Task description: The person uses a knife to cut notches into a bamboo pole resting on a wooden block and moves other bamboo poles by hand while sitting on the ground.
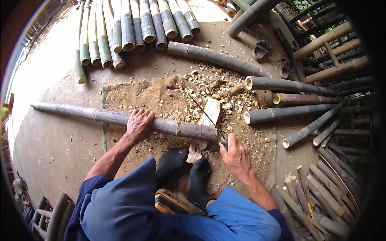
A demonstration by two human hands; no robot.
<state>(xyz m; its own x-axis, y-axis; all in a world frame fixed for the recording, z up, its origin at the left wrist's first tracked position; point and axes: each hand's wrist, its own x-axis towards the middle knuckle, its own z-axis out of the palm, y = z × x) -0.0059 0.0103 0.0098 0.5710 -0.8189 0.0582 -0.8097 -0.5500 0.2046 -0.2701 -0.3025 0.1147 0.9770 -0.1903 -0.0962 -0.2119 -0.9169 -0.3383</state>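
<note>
A long grey bamboo pole (108, 116) lies crosswise before me, its right end over a pale wooden block (212, 110). My left hand (140, 123) is closed over the pole, left of a node. At the pole's right end, my right hand (236, 154) grips the dark handle of a saw (205, 112). Its thin blade is seen nearly edge-on and slants away to the far left across the pole's end. Whether the teeth touch the bamboo I cannot tell. My feet, in black socks (172, 162), rest close to the block on the near side.
Bamboo chips and offcuts (229, 106) cover the brown sacking (136, 94) beyond the pole. Several cut poles (146, 28) lie in a row at the far side. More poles (289, 114) stick in from the right, near bamboo frames (329, 40). Shorter pieces (317, 197) pile at the near right.
</note>
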